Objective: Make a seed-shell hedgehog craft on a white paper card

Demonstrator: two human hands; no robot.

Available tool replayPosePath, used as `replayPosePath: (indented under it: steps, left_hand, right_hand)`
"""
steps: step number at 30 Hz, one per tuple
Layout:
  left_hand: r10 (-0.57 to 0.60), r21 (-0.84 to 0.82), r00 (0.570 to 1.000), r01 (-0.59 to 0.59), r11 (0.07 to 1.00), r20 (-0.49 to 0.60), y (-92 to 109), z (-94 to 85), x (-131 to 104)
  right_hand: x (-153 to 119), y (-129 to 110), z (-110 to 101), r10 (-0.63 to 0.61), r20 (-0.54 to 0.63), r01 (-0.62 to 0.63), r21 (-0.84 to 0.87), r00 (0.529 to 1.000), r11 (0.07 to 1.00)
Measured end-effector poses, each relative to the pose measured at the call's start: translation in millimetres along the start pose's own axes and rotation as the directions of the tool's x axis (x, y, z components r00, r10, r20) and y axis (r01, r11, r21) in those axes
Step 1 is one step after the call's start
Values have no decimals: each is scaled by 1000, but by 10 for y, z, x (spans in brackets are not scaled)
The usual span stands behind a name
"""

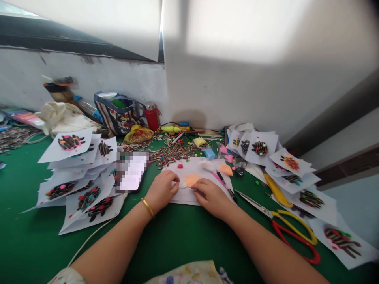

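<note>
White paper sheets (pixel 183 197) lie on the green table in front of me. On them rests a flat orange piece (pixel 192 180), with a small white piece (pixel 182 184) at its left. My left hand (pixel 163 188), a gold bracelet at its wrist, is closed at the left side of the white piece; whether its fingertips hold anything is hidden. My right hand (pixel 211 196) is at the lower right edge of the orange piece, its fingers curled and touching that edge. A red ball (pixel 180 166) and another orange piece (pixel 226 170) lie farther back on the paper.
Decorated cards stand stacked at the left (pixel 89 197) and right (pixel 314 199). A phone (pixel 133 173) lies left of the paper; open scissors (pixel 271 215) and a yellow cutter (pixel 276 189) lie right. Behind are scattered seeds (pixel 168 152), a bag (pixel 118 114) and a red bottle (pixel 152 117).
</note>
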State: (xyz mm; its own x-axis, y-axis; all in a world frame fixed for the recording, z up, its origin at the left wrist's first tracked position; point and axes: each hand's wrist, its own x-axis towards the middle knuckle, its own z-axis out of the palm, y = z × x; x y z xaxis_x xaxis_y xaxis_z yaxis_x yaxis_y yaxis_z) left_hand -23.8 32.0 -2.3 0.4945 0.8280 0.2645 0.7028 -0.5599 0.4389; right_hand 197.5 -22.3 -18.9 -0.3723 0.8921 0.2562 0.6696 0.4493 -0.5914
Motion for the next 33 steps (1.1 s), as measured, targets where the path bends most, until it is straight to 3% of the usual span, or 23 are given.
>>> replayPosePath:
  steps: [3, 8, 15, 21, 24, 33]
  left_hand:
    - [-105, -175, 994, 97, 980, -37, -49, -48, 13]
    - [-138, -247, 990, 134, 960, 1, -88, -18, 8]
    - [-118, -147, 993, 118, 982, 4, -90, -6, 22]
    - [-131, -16, 991, 132, 991, 40, -65, 16, 31]
    - [-129, 34, 990, 127, 991, 57, -66, 22, 25]
    - [-114, 65, 992, 111, 992, 52, -67, 19, 14]
  right_hand:
    - [-3, -8, -6, 1, 6, -1, -5, 1000, 1000]
    - [-9, -5, -7, 2, 5, -2, -24, 1000, 1000]
    - [22, -136, 24, -3, -4, 2, -166, 1000, 986]
    - [109, -294, 170, -49, 21, 53, -316, 999, 947]
    - [126, -292, 210, -27, 61, 46, -337, 998, 940]
    - [111, -245, 210, -5, 36, 18, -377, 999, 926]
